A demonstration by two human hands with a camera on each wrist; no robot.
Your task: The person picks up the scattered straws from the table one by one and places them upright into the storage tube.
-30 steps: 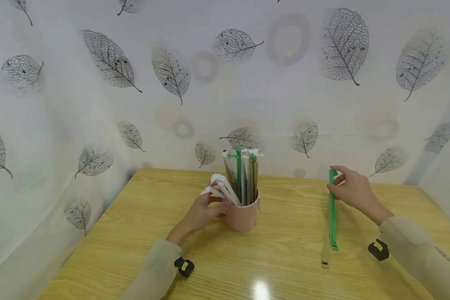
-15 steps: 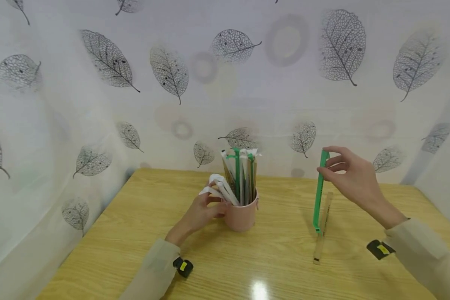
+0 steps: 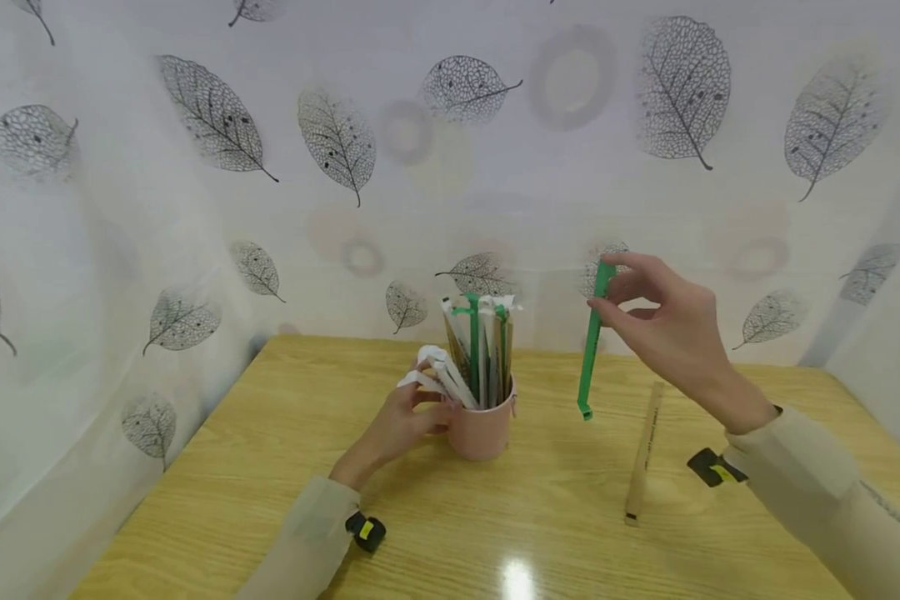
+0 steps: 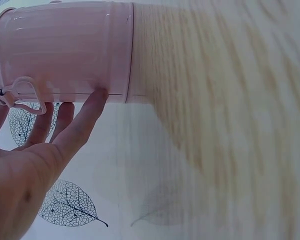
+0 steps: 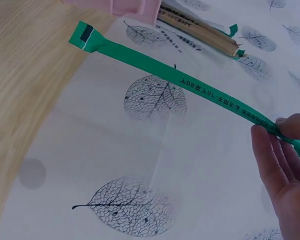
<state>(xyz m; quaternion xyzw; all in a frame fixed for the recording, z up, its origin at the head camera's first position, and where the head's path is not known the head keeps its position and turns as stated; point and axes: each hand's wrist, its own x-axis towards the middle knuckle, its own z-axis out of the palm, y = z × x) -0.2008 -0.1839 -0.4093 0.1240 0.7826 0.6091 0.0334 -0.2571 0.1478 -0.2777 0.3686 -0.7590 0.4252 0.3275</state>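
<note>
In the head view, a small pink bucket (image 3: 479, 433) stands upright on the table, filled with paper-wrapped straws (image 3: 487, 350) in white, green and brown. My left hand (image 3: 393, 437) holds the bucket's left side; in the left wrist view, a digit touches the pink wall near its base and the other fingers are partly hidden behind the bucket. Above the table, to the right of the bucket, my right hand (image 3: 671, 321) pinches a green wrapped straw (image 3: 592, 350) near its upper end. The straw hangs slightly tilted, its lower end off the table.
One brown wrapped straw (image 3: 643, 458) lies on the wooden table (image 3: 285, 433) right of the bucket. Some white wrapped straws (image 3: 450, 379) lean out over the bucket's left rim. Behind the table hangs a pale leaf-patterned curtain (image 3: 525, 183).
My right hand has lifted the green wrapped straw off the table beside the brown one and carried it up and left toward the bucket. My left hand has stayed at the bucket.
</note>
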